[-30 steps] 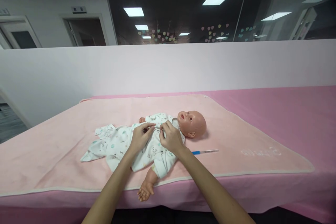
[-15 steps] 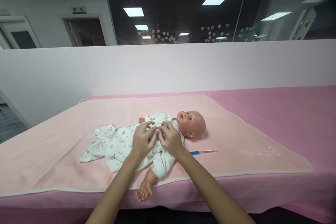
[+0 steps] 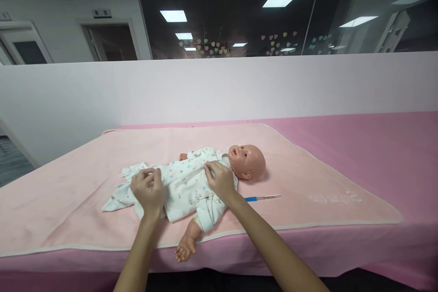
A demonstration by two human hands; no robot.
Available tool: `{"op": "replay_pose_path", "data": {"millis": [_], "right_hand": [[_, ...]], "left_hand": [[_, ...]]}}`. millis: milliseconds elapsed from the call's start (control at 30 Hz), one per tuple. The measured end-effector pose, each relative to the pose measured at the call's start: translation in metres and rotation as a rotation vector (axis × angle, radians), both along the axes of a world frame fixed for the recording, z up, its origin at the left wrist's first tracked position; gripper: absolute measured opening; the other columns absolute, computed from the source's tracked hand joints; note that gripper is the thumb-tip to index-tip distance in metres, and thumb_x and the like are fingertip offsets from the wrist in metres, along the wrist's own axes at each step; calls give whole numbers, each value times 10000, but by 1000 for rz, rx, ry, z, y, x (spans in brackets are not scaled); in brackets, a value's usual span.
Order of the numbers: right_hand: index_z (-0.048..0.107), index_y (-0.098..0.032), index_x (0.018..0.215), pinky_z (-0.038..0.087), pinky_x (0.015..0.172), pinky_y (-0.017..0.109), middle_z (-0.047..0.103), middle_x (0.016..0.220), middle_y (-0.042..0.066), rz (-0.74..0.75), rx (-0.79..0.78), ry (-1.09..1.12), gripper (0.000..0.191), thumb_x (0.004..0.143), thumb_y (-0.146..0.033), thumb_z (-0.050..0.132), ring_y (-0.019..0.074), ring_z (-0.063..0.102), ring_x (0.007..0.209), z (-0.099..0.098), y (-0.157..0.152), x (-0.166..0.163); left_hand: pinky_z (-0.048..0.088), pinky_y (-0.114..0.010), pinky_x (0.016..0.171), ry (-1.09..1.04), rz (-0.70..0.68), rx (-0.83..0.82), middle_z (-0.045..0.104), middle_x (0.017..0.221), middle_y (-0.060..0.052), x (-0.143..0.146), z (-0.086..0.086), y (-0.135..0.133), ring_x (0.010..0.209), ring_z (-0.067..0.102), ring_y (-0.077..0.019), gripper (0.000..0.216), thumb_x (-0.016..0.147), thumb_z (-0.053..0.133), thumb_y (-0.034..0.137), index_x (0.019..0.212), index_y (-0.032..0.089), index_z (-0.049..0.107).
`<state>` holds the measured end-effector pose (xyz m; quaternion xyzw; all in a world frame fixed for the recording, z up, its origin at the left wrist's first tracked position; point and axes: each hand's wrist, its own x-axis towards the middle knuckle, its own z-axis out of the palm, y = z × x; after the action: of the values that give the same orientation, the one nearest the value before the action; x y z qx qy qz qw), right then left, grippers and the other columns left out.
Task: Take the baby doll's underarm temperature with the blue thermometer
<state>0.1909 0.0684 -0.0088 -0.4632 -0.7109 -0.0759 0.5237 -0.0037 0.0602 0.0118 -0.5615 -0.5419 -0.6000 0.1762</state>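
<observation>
A baby doll [image 3: 247, 160] lies on its back on a pale pink blanket [image 3: 85, 182], head to the right, dressed in a white printed romper [image 3: 185, 189]. My right hand [image 3: 221, 182] rests on the doll's chest, fingers closed on the romper's front edge near the collar. My left hand [image 3: 148, 191] sits lower on the garment near the legs, fingers curled and pinching the cloth. One bare doll arm [image 3: 186, 242] sticks out toward the table's front edge.
A thin thermometer with a blue end [image 3: 263, 198] lies on the blanket right of the doll. The blanket covers a pink table [image 3: 393, 155]. A white partition wall [image 3: 219, 86] runs behind, with dark windows above.
My left hand has left the doll's chest and slid left and down the romper toward the legs. My right hand stayed at the collar. The doll shifted slightly left.
</observation>
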Motion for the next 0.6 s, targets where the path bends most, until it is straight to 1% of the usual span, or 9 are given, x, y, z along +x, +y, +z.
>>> {"op": "replay_pose_path", "data": {"millis": [33, 67, 167, 233, 267, 300, 367, 467, 600], "right_hand": [[604, -196, 842, 411, 674, 225, 660, 792, 25, 2, 0, 7, 184, 857, -196, 421, 144, 605, 744, 0, 0, 0], [607, -199, 846, 415, 678, 224, 662, 797, 24, 5, 0, 12, 187, 858, -198, 421, 142, 607, 746, 0, 1, 0], [612, -203, 868, 424, 677, 222, 668, 809, 20, 8, -3, 26, 197, 863, -205, 416, 139, 613, 750, 1, 2, 0], [615, -203, 879, 430, 673, 225, 672, 815, 21, 5, -4, 41, 201, 866, -212, 414, 141, 618, 752, 2, 2, 0], [616, -202, 882, 434, 675, 227, 674, 819, 22, 5, -4, 48, 204, 866, -214, 413, 143, 620, 756, 2, 2, 0], [618, -203, 886, 437, 680, 229, 677, 824, 24, 7, -1, 54, 206, 866, -214, 414, 145, 622, 759, 1, 2, 0], [620, -204, 896, 445, 697, 236, 682, 838, 26, 14, 4, 62, 204, 861, -214, 420, 150, 627, 766, 0, 3, -1], [620, -203, 924, 455, 713, 244, 690, 853, 27, 15, 6, 77, 197, 850, -221, 439, 157, 632, 765, -1, 4, -1], [623, -203, 924, 459, 721, 246, 693, 856, 25, 9, 0, 89, 192, 841, -224, 451, 157, 635, 767, -4, 5, -1]], "left_hand": [[358, -362, 750, -14, -22, -5, 589, 719, -38, 0, 4, 2, 743, 487, -188, 301, 818, 452, 289, 548, 190, 542], [367, -356, 755, 15, -81, -32, 591, 726, -37, 3, 8, 3, 755, 497, -189, 274, 820, 448, 295, 589, 189, 551], [394, -329, 752, 252, -390, -243, 621, 813, -25, 22, 22, 5, 799, 532, -185, 187, 814, 466, 339, 801, 199, 588], [405, -327, 764, 361, -519, -378, 635, 896, -16, 38, 27, 6, 837, 546, -187, 267, 814, 469, 376, 1012, 225, 564], [410, -328, 768, 393, -561, -427, 639, 912, -12, 45, 28, 7, 839, 552, -187, 303, 819, 459, 387, 1068, 237, 547], [413, -328, 776, 408, -585, -458, 642, 933, -12, 50, 28, 7, 849, 557, -187, 316, 824, 451, 392, 1089, 245, 542], [417, -326, 793, 409, -619, -485, 645, 962, -12, 55, 25, 9, 878, 560, -187, 291, 832, 438, 383, 1055, 250, 569], [418, -326, 816, 359, -650, -474, 650, 972, -16, 54, 17, 13, 915, 554, -188, 252, 838, 434, 366, 962, 245, 617], [415, -345, 836, 295, -680, -465, 661, 937, -25, 51, 8, 16, 905, 558, -192, 258, 834, 444, 377, 919, 237, 643]]}}
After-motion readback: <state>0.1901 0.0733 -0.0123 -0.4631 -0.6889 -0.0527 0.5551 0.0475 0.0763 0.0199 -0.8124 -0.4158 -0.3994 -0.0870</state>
